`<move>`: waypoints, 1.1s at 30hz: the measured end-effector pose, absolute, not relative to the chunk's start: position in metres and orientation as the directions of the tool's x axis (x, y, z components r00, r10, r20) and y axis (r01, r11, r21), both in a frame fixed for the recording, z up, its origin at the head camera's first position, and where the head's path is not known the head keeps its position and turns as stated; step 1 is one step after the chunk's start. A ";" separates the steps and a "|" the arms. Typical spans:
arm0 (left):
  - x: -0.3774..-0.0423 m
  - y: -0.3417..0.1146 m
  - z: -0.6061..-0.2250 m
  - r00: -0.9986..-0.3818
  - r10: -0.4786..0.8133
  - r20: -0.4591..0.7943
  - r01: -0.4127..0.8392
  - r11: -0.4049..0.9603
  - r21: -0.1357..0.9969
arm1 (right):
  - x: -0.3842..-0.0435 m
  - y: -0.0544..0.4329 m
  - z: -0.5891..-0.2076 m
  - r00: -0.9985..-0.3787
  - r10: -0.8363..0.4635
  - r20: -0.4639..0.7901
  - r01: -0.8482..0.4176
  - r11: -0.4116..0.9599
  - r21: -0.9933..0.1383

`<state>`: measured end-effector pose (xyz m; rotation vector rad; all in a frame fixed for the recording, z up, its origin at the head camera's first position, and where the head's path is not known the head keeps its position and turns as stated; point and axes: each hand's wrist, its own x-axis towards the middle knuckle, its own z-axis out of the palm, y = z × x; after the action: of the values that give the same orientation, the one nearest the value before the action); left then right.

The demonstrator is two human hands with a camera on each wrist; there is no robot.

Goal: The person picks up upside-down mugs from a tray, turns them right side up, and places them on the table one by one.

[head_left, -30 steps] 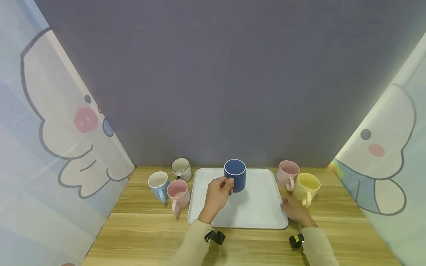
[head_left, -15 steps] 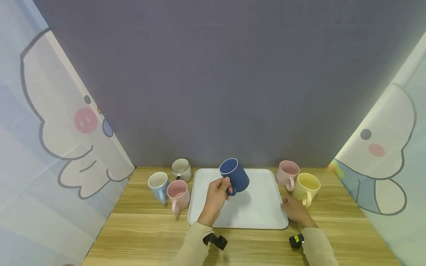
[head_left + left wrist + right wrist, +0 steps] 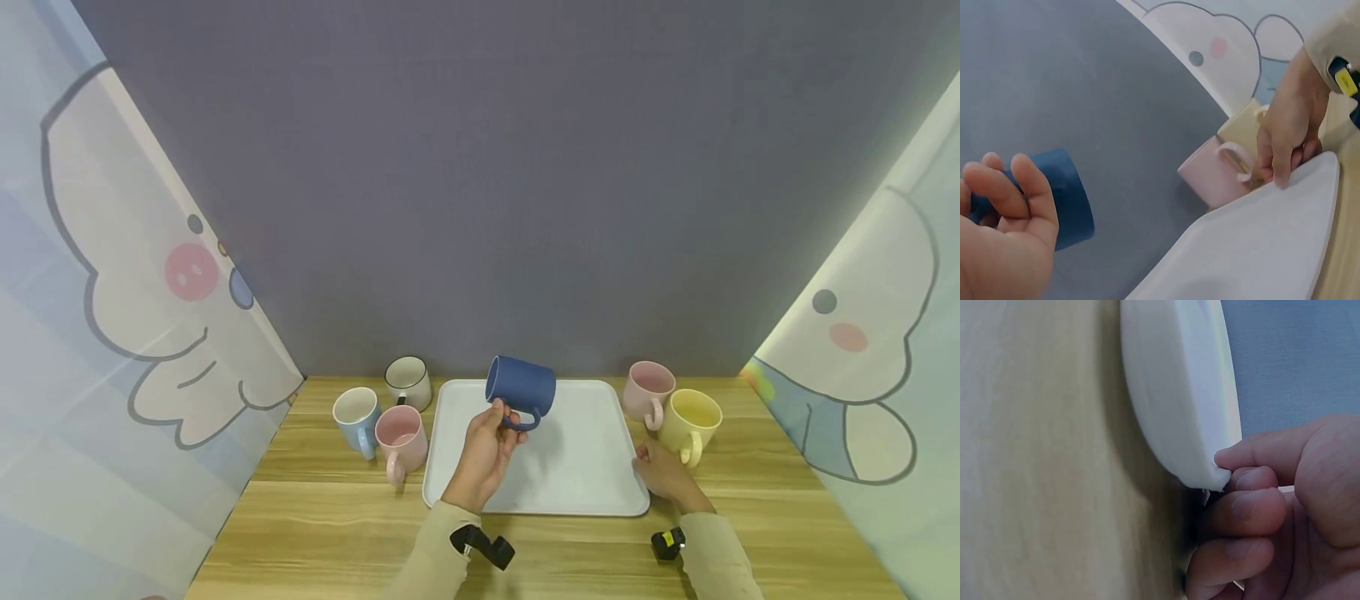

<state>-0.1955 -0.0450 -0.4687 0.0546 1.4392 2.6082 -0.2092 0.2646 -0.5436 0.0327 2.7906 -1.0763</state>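
Observation:
A dark blue mug (image 3: 522, 385) is tipped on its side above the white tray (image 3: 577, 475), its mouth toward the left and its handle hanging down. My left hand (image 3: 483, 450) grips it by the handle; in the left wrist view the curled fingers (image 3: 1038, 184) cover part of the mug. At the tray's right edge, my right hand (image 3: 663, 475) pinches the rim between thumb and fingers, as the right wrist view shows from close up. A yellow mug (image 3: 690, 421) stands just behind that hand, beside a pink mug (image 3: 648, 390).
Left of the tray stand a light blue mug (image 3: 356, 417), another pink mug (image 3: 402, 437) and a white mug with a black rim (image 3: 408, 383). All rest on a wooden table (image 3: 337, 533). A grey wall (image 3: 480, 208) rises right behind.
The blue mug has turned from upright onto its side, its mouth swinging left and its handle coming into view as my left hand rotated. My right hand stays at the tray rim.

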 end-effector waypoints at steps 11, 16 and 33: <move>-0.194 -0.045 -0.474 -0.979 0.192 -0.067 -0.184 -0.699 0.691 | -0.207 0.264 -0.544 -0.987 -0.024 -0.158 0.089 0.738 -0.669; -0.194 -0.044 -0.475 -0.978 0.191 -0.082 -0.198 -0.741 0.642 | -0.207 0.263 -0.543 -0.987 -0.029 -0.159 0.087 0.729 -0.679; -0.194 -0.043 -0.476 -0.984 0.156 -0.085 -0.175 -0.775 0.607 | -0.212 0.264 -0.550 -0.988 0.002 -0.155 0.107 0.731 -0.674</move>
<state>-0.1938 -0.0431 -0.4756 -0.0442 0.9635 2.8040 -0.2124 0.2638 -0.5505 0.0885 2.7879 -1.0984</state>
